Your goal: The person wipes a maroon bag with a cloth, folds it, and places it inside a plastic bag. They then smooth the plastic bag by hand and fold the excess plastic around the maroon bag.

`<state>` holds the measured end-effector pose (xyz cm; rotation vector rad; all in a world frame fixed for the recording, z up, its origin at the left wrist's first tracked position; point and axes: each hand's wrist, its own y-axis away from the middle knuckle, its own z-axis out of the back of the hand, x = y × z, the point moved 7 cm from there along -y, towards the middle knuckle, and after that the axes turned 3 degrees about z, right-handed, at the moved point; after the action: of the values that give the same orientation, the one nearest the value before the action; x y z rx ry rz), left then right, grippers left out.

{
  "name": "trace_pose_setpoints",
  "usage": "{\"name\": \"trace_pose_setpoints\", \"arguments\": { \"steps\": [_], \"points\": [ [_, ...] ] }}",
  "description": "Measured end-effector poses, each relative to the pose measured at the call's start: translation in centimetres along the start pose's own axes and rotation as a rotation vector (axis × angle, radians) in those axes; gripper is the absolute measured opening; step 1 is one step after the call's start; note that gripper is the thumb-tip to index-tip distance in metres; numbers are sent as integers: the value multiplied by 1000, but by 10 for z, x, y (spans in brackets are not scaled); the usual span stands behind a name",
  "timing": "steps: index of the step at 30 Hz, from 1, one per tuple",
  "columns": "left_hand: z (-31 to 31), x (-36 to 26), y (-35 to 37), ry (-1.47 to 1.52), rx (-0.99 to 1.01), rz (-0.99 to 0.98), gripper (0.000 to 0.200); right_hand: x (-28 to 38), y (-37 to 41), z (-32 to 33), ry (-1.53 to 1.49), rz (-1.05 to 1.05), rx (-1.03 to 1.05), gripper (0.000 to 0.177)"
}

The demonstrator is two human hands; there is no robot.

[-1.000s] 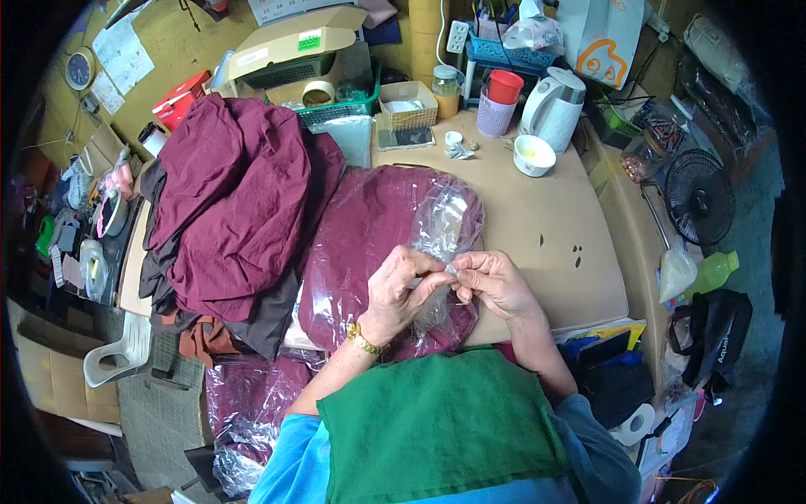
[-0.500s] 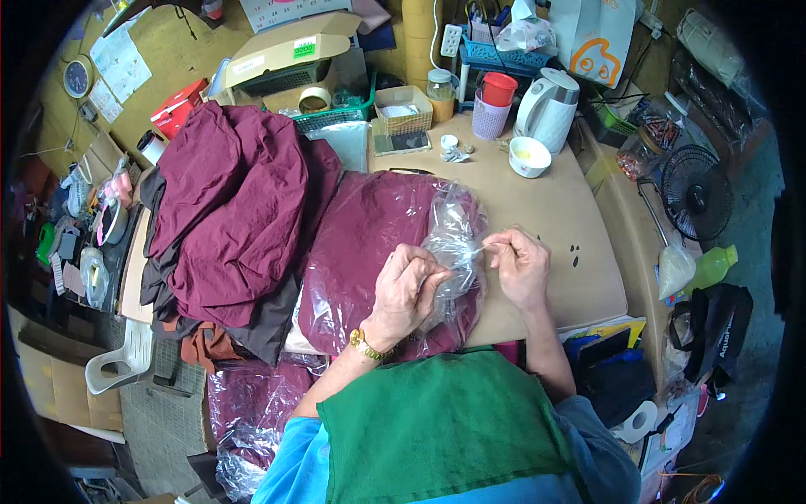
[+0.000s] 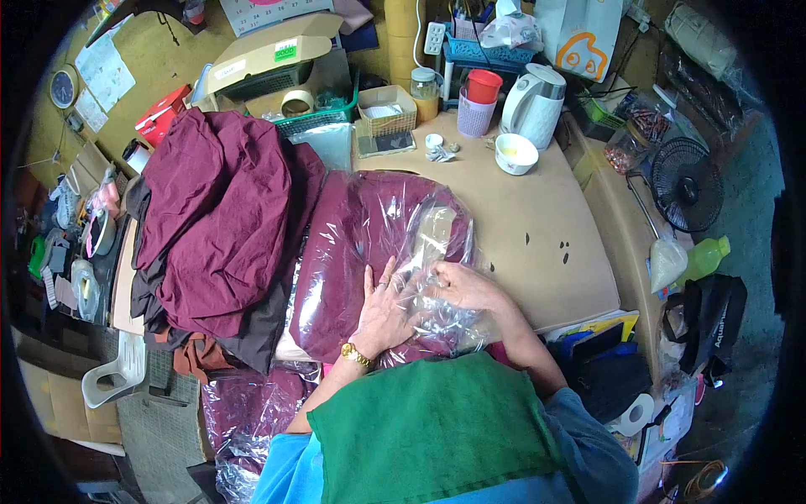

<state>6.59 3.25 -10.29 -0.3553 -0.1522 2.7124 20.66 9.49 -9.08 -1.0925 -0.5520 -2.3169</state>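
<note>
At the middle of the tan tabletop [image 3: 537,210], right before the person, lies a clear plastic bag holding a folded maroon garment [image 3: 361,235], its long side running from 6 toward 12 o'clock. The left hand [image 3: 384,307], with a gold wristwatch [image 3: 356,356] at the wrist, rests on the bag's near end with palm down and fingers spread, gripping nothing. The right hand [image 3: 466,290] sits just beside it at 3 o'clock, laid over the bag's crumpled loose end; creased film veils its fingers, so whether they pinch the plastic or only press it cannot be told. Touching the bag at 9 o'clock is a tall heap of loose maroon cloth [image 3: 218,210] on top of darker brown fabric. Beyond the bag, at 12 o'clock, stands a small woven basket [image 3: 386,109], and at 1 o'clock a white bowl [image 3: 515,154], a white electric kettle [image 3: 531,105] and a pink ribbed cup with a red lid [image 3: 478,105] are grouped near one another. A roll of tan tape [image 3: 297,102] sits at 11 o'clock. Off the table edge at 3 o'clock a black round fan [image 3: 687,185] stands, with a green plastic bottle [image 3: 705,256] near it. Below the hands, at 6 o'clock, a green apron [image 3: 428,428] covers the person's front, and at 7 o'clock more bagged maroon cloth [image 3: 252,412] lies lower down.
</note>
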Motion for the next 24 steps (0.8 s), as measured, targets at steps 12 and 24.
{"name": "trace_pose_setpoints", "arguments": {
  "steps": [12,24],
  "points": [
    [10,1,-1,36,-79,112,74,-69,136,188,-605,336,-1551,8],
    [11,0,-1,8,-79,166,71,-48,75,45,346,-260,-556,28]
  ]
}}
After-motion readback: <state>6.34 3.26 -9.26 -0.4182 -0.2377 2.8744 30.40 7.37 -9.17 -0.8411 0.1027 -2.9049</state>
